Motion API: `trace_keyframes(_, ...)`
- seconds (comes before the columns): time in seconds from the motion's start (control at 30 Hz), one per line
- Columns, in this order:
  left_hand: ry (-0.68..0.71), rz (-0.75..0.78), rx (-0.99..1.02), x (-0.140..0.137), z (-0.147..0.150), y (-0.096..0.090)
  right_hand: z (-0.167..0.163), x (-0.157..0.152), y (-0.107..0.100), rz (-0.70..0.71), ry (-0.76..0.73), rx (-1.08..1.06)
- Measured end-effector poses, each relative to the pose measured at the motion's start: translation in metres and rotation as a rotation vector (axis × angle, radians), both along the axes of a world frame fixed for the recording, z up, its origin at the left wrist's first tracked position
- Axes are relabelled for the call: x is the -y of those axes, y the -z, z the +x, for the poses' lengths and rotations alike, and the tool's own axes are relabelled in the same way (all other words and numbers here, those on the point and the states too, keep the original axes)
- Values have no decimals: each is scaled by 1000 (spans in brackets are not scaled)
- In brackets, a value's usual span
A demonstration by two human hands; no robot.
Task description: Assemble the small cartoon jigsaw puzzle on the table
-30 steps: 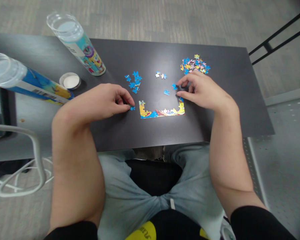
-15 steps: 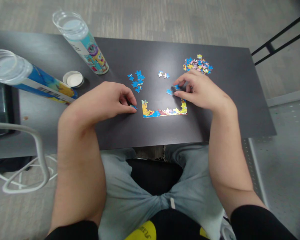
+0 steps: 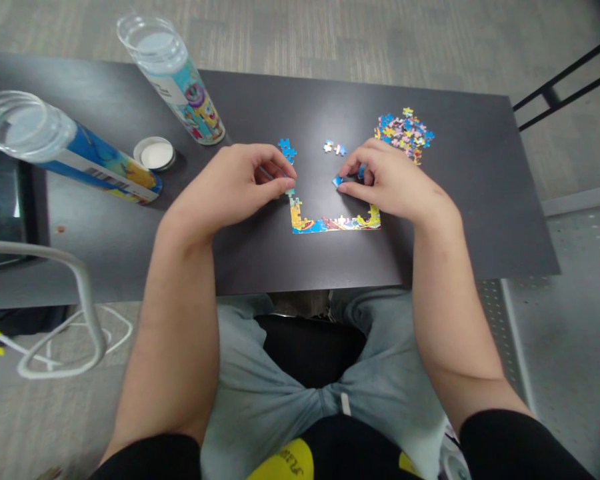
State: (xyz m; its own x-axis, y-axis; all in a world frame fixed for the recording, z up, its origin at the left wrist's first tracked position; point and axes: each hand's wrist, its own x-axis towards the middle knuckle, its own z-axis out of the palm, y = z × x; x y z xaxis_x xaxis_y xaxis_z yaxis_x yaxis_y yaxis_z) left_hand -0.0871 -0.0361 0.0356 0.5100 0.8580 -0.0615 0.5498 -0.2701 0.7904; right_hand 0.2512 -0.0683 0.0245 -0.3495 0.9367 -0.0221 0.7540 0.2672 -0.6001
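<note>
A joined strip of jigsaw puzzle edge (image 3: 325, 226) forms a shallow U on the dark table, its two ends rising away from me. At its left end, my left hand (image 3: 257, 177) pinches a light blue puzzle piece (image 3: 291, 191), touching or nearly touching the orange end piece. Several blue pieces (image 3: 287, 148) lie just beyond those fingers, partly hidden. Above the right end of the strip, my right hand (image 3: 385, 175) has thumb and forefinger closed on a blue puzzle piece (image 3: 337, 181). Another blue piece (image 3: 361, 172) shows under its palm.
Two small pieces (image 3: 335, 148) lie beyond the strip, and a heap of mixed pieces (image 3: 405, 133) sits at the back right. To the left stand two clear-topped puzzle tubes, one blue (image 3: 100, 160) and one teal (image 3: 193, 100), with a round lid (image 3: 155, 154) between them.
My left hand has moved right and away from me, bringing its piece to the left end of the strip. The right hand has closed on a blue piece near its fingertips.
</note>
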Motion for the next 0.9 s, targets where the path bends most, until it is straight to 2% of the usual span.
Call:
trace_keyframes(0.2,11,13,4,-2,4,9,-3,-3,4,73,-36,-8)
trace_keyframes(0.43,20,42,-49,-2,5,8,-6,-2,0,10,-4,-28)
trace_keyframes(0.67,43,56,-79,-5,6,13,-13,-3,-1,10,16,-29)
trace_keyframes(0.9,40,47,-86,-4,0,12,-30,2,-12,-71,33,-110)
